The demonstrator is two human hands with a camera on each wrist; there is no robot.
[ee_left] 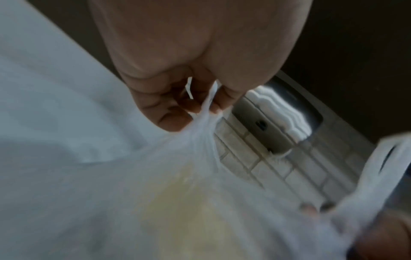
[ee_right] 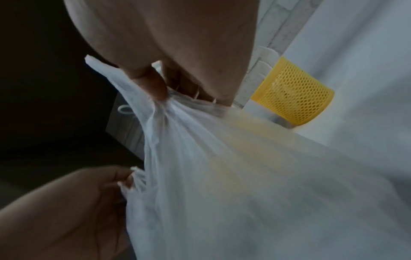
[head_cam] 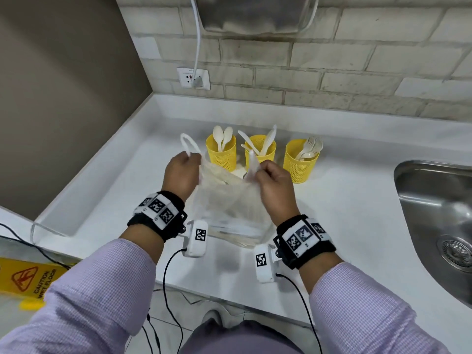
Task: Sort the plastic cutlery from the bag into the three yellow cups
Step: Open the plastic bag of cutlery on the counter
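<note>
The thin white plastic bag hangs between both hands above the white surface, just in front of the yellow cups, its lower end resting on or close to the surface near the person's wrists. Pale cutlery shows faintly through the film at the bottom of the bag. The left hand pinches one side of the bag's mouth just below a handle loop, which stands up above the knuckles; in the left wrist view the film is bunched between thumb and fingertips. The right hand grips the other side with curled fingers, the second handle rising from its grasp; the right wrist view shows the gathered plastic clamped under the thumb.

Behind the bag three yellow mesh cups stand in a row. The left cup holds spoons, the middle cup holds knives, partly hidden by the bag, and the right cup holds forks.

To the right a steel sink is set into the surface. A wall socket with a white cable sits on the brick-tiled wall behind. At the lower left a yellow wet-floor sign shows beyond the surface's edge.
</note>
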